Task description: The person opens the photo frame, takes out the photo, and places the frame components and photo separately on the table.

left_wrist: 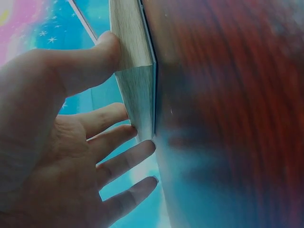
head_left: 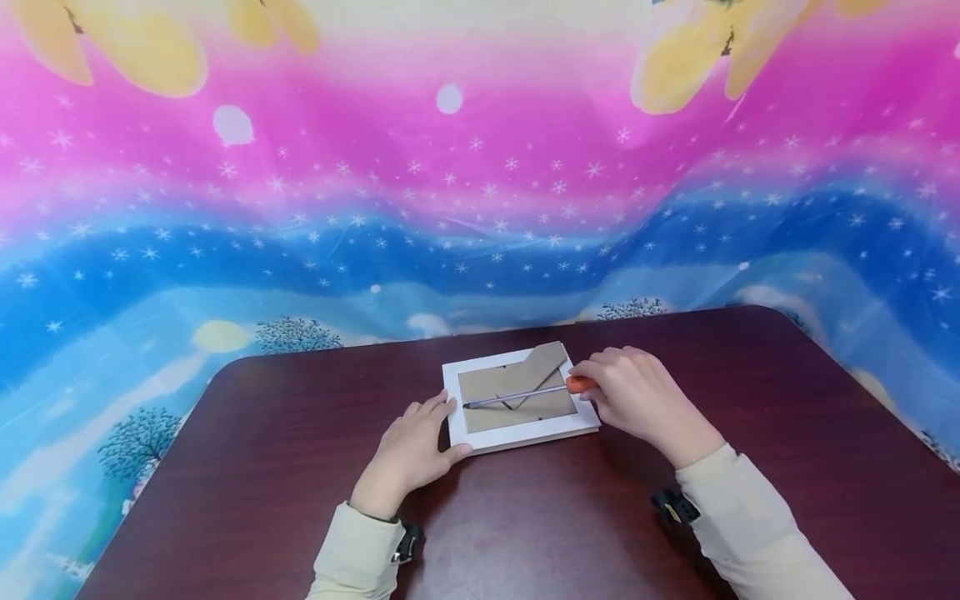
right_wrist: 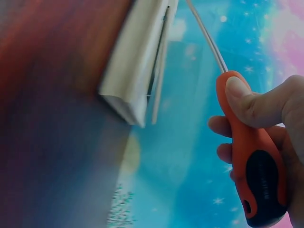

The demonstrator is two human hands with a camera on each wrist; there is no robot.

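A white picture frame [head_left: 525, 429] lies face down on the table, its brown backing board [head_left: 480, 385] and raised stand flap [head_left: 546, 360] showing. My left hand [head_left: 412, 442] rests against the frame's left end, thumb at the near corner and nearly straight fingers along the side. In my right hand [head_left: 633, 396] is a screwdriver [right_wrist: 249, 137] with an orange and black handle, gripped by curled fingers and the thumb. Its metal shaft reaches left across the backing, the tip at the left inner edge. Whether the tip touches there, I cannot tell.
Under the frame is a dark red-brown wooden table [head_left: 300, 500] with rounded far corners. Behind it hangs a pink and blue cloth [head_left: 465, 208] printed with snowflakes and trees. Each wrist carries a black strap device [head_left: 677, 506].
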